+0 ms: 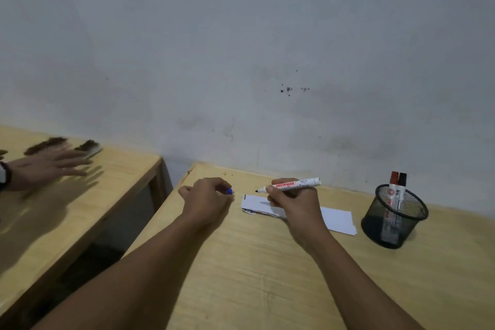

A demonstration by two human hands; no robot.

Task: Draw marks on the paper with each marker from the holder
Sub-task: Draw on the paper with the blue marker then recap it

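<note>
From the head camera, your right hand (293, 202) is clamped around a white whiteboard marker with red lettering (294, 184), uncapped, its dark tip pointing left above the far left corner of the white sheet of paper (338, 218). The paper lies near the far edge of the light wooden table (267, 270), with a short dark mark at its left end. Your left hand (207, 199) is closed on a small blue cap (229, 191), just left of the paper. A black wire-mesh holder (393, 218) stands toward the table's far right, beside the paper, holding a red-capped marker (393, 190) and a black-capped marker (401, 191). Another person's blurred hand (47, 166) rests on the neighbouring wooden table (80, 209).
</note>
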